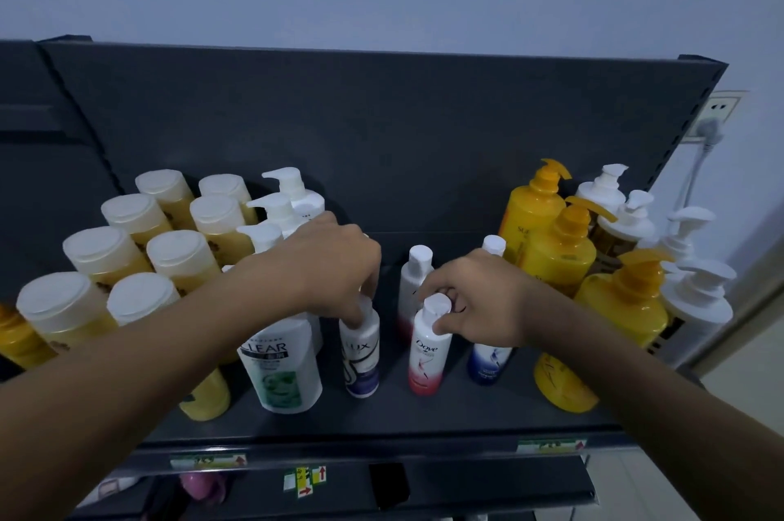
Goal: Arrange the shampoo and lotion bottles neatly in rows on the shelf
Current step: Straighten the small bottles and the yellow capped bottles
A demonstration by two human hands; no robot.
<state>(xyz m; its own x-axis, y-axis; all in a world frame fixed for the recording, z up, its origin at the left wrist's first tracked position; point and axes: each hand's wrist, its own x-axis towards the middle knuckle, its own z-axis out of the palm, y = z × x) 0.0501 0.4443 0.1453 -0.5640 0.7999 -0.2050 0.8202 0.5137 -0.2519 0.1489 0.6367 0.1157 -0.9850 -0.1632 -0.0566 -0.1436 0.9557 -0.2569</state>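
Left hand (339,261) grasps the Lux bottle (360,351) by its neck. Right hand (475,300) pinches the Dove bottle (426,351) cap. Bare shelf (382,414) lies between them and the front edge.

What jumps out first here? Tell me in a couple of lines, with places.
Two bare arms reach in over the dark shelf: the left hand grips the top of a purple-and-white bottle, the right hand the cap of a pink-and-white bottle, both mid-shelf at the front. Flanking them, white-capped amber bottles crowd the left and yellow pump bottles the right.
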